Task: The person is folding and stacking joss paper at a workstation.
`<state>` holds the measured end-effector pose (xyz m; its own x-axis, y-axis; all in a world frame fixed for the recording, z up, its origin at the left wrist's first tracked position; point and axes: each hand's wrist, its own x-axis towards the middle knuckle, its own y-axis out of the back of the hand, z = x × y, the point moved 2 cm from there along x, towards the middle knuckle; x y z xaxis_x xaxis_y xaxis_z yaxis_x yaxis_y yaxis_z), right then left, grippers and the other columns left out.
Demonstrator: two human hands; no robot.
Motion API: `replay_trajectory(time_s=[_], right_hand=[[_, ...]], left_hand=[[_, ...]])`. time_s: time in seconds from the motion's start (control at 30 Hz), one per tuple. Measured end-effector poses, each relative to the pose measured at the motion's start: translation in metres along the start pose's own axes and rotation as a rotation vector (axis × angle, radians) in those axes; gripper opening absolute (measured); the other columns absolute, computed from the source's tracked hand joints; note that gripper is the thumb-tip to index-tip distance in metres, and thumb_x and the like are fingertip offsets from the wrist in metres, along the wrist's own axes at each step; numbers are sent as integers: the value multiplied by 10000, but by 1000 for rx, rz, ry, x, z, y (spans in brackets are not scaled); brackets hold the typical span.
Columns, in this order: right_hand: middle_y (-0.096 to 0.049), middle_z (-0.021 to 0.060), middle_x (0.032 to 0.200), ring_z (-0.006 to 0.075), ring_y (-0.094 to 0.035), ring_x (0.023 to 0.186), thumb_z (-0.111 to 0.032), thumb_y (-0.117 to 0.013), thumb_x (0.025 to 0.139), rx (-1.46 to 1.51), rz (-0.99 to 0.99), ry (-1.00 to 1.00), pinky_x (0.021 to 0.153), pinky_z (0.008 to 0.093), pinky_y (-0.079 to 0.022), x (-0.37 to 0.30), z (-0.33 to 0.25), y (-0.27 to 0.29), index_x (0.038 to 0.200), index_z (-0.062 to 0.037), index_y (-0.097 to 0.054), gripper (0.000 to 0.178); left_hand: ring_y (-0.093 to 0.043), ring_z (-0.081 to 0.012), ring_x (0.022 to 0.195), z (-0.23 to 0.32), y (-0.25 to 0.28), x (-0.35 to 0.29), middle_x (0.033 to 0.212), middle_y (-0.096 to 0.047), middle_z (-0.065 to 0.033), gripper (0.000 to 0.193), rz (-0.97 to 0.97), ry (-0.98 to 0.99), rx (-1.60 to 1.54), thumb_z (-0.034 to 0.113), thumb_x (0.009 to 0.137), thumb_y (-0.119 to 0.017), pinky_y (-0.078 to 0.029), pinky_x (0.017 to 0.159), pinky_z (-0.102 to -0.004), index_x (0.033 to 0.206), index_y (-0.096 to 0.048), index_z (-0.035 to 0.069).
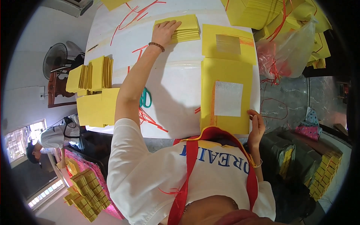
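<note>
At the far side of the white table [172, 82], my left hand [165, 32] lies over a short stack of yellow folded paper [187, 33], fingers stretched across its top. My right hand [257, 125] is at the table's right edge, fingers curled and fingertips at the side of a yellow paper sheet [245, 95] close to my body. A silver-white square [228, 99] and an orange strip mark this sheet. Beyond it lies another yellow sheet [210, 41] with a duller silver square and orange streaks.
Green-handled scissors [147, 98] and red plastic strips [152, 120] lie by my left forearm. Yellow paper stacks [96, 108] sit at the left edge, with bundles [251, 13] at the far right. A clear plastic bag [292, 48] hangs at right. Another person [62, 135] works at left.
</note>
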<state>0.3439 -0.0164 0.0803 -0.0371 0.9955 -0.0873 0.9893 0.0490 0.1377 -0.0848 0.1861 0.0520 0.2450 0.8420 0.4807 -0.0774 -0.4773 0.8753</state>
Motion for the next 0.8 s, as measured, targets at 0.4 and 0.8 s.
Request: replay_trajectory(time_s=[0.4, 0.8], right_hand=[[-599, 69, 1002, 143, -530, 955, -126, -433, 937, -110, -38, -17, 872, 252, -384, 2, 5, -1, 1042, 7, -584, 227], [-552, 85, 1081, 179, -504, 1032, -107, -452, 904, -65, -213, -17, 909, 275, -361, 8, -8, 6, 1063, -7, -579, 227]], left_hand=[[-470, -227, 1138, 3, -13, -6, 1233, -517, -35, 503, -236, -4, -64, 100, 746, -571, -379, 919, -386, 1235, -476, 168], [-394, -279, 1212, -4, -6, 1, 1324, -420, -80, 665, -392, 6, -172, 186, 695, -614, -342, 980, -428, 1318, -381, 173]])
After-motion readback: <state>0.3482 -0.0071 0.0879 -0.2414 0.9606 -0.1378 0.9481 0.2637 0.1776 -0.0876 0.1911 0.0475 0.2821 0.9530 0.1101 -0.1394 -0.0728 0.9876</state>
